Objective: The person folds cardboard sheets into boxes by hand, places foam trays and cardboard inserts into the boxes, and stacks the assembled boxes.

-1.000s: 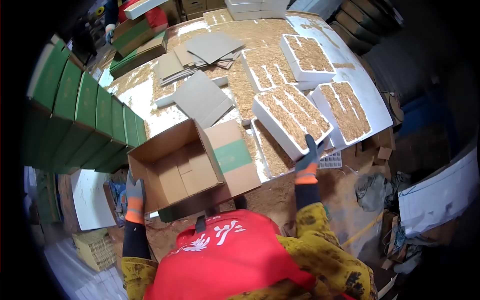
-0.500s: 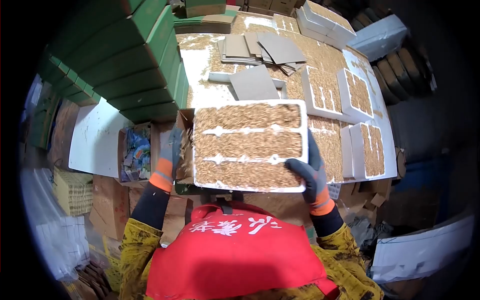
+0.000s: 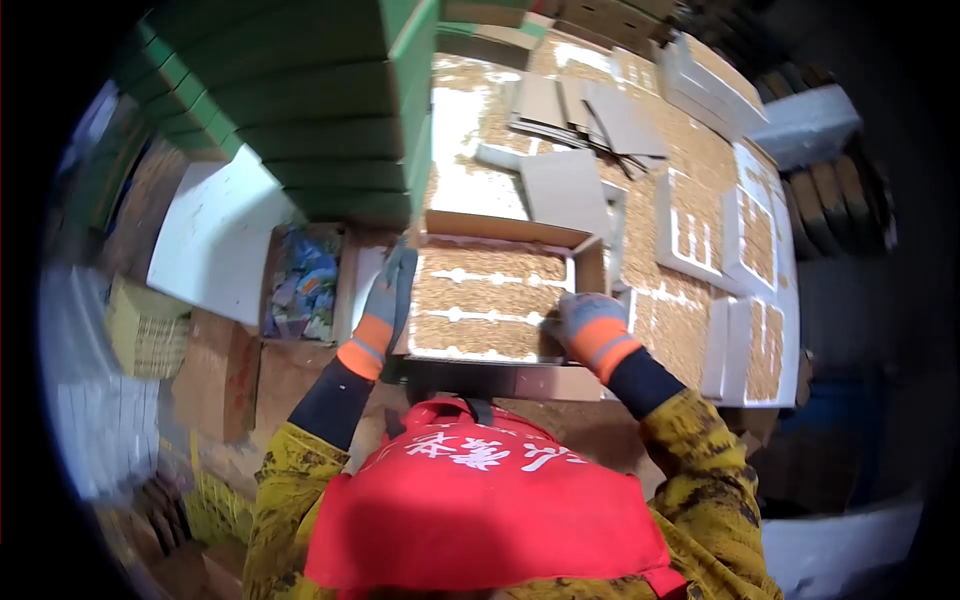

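Note:
A white foam tray (image 3: 490,300) filled with brown grainy material lies inside an open cardboard box (image 3: 500,227) in front of me. My left hand (image 3: 393,290), gloved in grey and orange, lies along the box's left wall with its fingers pointing forward and stretched out. At the tray's right end is my right hand (image 3: 590,322), in a matching glove. Its fingers curl down at the tray's edge, and their tips are partly hidden inside the box.
Green boxes (image 3: 330,120) are stacked high at the left. Grey cardboard sheets (image 3: 565,190) lie beyond the box. More filled trays (image 3: 690,225) stand at the right of the table. A carton of blue packets (image 3: 303,282) sits at the left.
The filled tray went from the right of the table, through my two hands, down into the box. My view has swung, and my right hand has moved from the tray's side to its right end.

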